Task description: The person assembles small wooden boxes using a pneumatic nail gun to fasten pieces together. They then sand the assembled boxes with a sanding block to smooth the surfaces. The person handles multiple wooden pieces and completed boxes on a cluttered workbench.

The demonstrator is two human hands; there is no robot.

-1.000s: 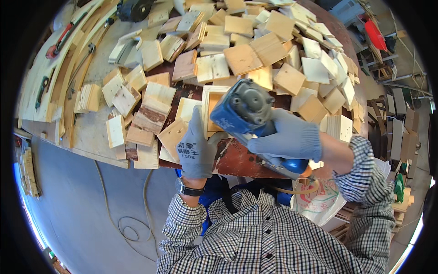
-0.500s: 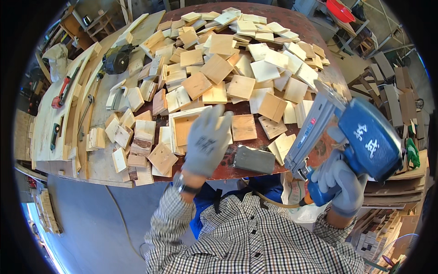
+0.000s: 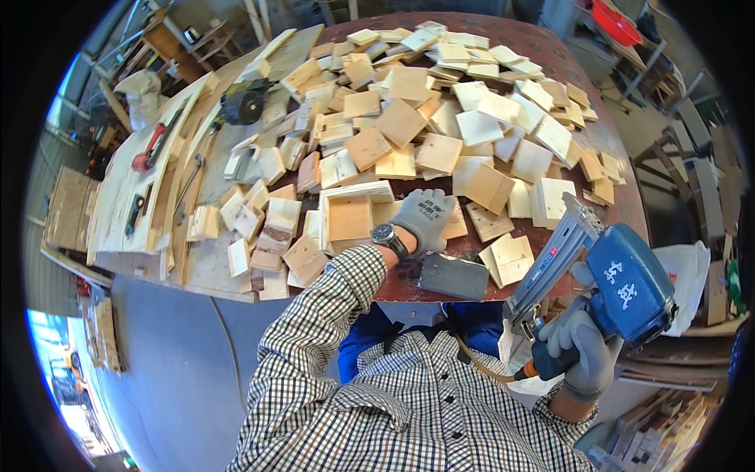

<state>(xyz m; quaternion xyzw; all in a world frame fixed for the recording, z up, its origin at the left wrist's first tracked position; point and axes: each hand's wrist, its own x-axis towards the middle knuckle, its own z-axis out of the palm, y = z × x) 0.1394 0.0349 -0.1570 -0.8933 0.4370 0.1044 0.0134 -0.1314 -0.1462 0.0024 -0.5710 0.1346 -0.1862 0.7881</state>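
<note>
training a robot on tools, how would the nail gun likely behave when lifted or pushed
The nail gun is likely stiff and fairly heavy, given its bulky blue body. Its long metal arm may make it apt to tip if set down. The attached hose could tug.

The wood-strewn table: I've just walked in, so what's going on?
The person's gloved right hand holds a blue nail gun. The left hand is at a wood piece beside an open wooden box; its grip is hidden. Loose pieces are heaped on the table, with a dark gray block near its front edge.
</note>
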